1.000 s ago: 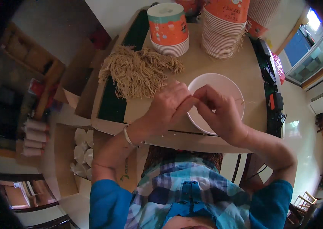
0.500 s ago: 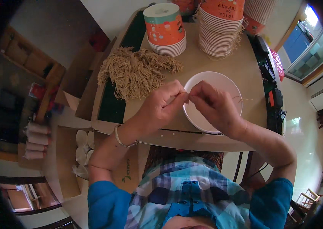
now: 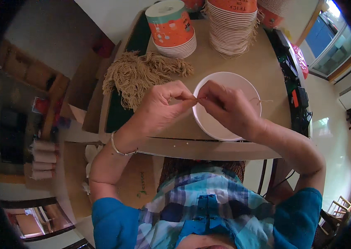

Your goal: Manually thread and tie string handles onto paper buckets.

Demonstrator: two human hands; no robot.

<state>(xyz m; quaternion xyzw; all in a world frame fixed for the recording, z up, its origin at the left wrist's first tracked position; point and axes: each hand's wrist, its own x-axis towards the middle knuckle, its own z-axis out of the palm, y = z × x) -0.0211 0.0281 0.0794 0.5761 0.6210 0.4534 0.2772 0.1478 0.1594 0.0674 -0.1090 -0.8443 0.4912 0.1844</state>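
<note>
A white round paper tub (image 3: pixel 247 83) stands open side up at the table's near edge. Over its left rim, my left hand (image 3: pixel 161 103) and my right hand (image 3: pixel 231 106) meet fingertip to fingertip. Both are closed in a pinch on a tiny brown bit that looks like twine; most of it is hidden by the fingers. On the tub's right side a loose end of twine (image 3: pixel 263 100) pokes out past the wall. A tangled heap of tan twine pieces (image 3: pixel 132 76) lies left of the tub, beyond my left hand.
Orange-and-green printed tubs (image 3: pixel 170 31) stand upside down in a short stack behind the twine. A taller tub stack (image 3: pixel 232 33) rises at the back. Black power adapters (image 3: pixel 299 101) line the right edge. An open cardboard box (image 3: pixel 76 174) sits on the floor at left.
My left hand has shifted slightly left and its fingers are straighter, with the pinch now showing a bit of brown. The whole view has moved a little.
</note>
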